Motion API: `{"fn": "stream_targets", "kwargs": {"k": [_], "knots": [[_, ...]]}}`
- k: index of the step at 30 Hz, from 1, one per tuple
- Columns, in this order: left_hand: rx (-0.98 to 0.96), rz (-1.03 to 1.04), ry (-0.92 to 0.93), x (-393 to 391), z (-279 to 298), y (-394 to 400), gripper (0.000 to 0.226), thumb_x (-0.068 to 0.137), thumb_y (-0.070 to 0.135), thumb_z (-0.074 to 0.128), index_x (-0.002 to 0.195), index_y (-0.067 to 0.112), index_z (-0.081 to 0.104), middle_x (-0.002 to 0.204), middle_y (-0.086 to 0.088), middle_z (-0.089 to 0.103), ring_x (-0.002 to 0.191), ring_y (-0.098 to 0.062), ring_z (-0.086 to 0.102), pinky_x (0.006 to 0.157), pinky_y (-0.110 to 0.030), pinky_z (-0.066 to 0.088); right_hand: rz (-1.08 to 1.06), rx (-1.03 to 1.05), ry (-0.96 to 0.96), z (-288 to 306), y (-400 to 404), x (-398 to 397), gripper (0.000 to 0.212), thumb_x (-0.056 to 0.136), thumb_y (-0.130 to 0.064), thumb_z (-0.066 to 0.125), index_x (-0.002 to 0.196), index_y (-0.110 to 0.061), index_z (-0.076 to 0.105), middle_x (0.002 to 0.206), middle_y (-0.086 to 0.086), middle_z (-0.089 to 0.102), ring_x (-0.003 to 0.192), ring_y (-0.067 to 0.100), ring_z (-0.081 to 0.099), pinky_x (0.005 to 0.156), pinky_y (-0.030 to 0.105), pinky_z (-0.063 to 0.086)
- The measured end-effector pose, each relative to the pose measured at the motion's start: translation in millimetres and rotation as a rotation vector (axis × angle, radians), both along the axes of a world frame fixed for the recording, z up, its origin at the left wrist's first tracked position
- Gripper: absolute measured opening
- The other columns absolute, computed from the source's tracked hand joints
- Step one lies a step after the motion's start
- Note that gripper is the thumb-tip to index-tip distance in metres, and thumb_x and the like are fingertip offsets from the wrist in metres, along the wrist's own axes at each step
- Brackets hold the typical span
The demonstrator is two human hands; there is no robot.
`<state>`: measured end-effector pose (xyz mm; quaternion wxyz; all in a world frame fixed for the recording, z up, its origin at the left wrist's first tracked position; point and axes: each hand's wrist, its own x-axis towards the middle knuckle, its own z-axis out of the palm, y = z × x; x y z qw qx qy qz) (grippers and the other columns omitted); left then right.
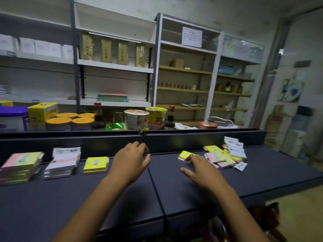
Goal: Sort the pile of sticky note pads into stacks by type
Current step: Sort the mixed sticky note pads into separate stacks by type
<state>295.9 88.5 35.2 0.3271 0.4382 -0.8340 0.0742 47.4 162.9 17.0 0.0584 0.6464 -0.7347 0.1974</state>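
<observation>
Three sorted stacks stand at the left of the dark shelf top [122, 198]: a pink-and-green stack [21, 165], a white-wrapped stack [63, 163], and a low yellow stack [95, 164]. An unsorted pile of pads [225, 154] lies at the right. A single yellow pad [184, 154] lies apart from that pile, with the fingertips of my right hand [201, 169] resting on its near edge. My left hand [132, 158] hovers just right of the yellow stack, fingers curled and apart, holding nothing.
A raised dark ledge [157, 138] runs behind the work surface. Beyond it stand cans with orange lids [70, 121], noodle cups [138, 118], sauce bottles [98, 117] and a yellow box [42, 114]. Shelving fills the back wall.
</observation>
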Motion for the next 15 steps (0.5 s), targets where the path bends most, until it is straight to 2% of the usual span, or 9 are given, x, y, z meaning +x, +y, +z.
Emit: {"fn": "stream_targets", "kwargs": {"k": [9,15], "knots": [[0.046,-0.089,-0.010,-132,-7,87,0.031,0.099,0.047,0.041,0.120,0.029,0.053,0.115,0.010,0.057,0.108,-0.013,0.053,0.081,-0.030,0.049,-0.091,0.005,-0.043,-5,110,-124,0.047,0.093,-0.062,0.050,0.124,-0.027,0.051,0.127,-0.006,0.056,0.116,0.014,0.054,0.090,0.033,0.049],[0.066,-0.146,-0.013,-202,-10,119,0.028,0.098,0.046,0.043,0.118,0.030,0.055,0.116,0.011,0.058,0.110,-0.012,0.054,0.075,-0.030,0.049,-0.154,0.003,-0.080,-5,158,-180,0.050,0.092,-0.062,0.052,0.126,-0.025,0.052,0.124,-0.006,0.056,0.114,0.014,0.055,0.091,0.034,0.050]]}}
